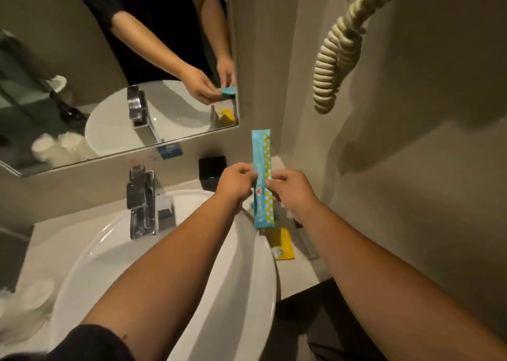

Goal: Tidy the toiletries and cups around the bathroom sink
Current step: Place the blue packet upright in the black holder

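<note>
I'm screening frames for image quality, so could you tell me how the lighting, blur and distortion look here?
Head view: dim, warm light throughout; wide-angle bending curves the mirror edge and walls; cups at lower left are smeared by blur; the packet, pinched by left hand and right hand, is fairly sharp; small glare on the faucet.

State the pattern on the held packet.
Turquoise packet with a yellow-and-white checked strip along its right edge; head view.

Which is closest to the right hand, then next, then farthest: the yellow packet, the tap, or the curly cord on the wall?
From the right hand:
1. Yellow packet, on the counter just below the hand.
2. Tap, across the sink to the left.
3. Curly cord, high on the wall, up and right.
</note>
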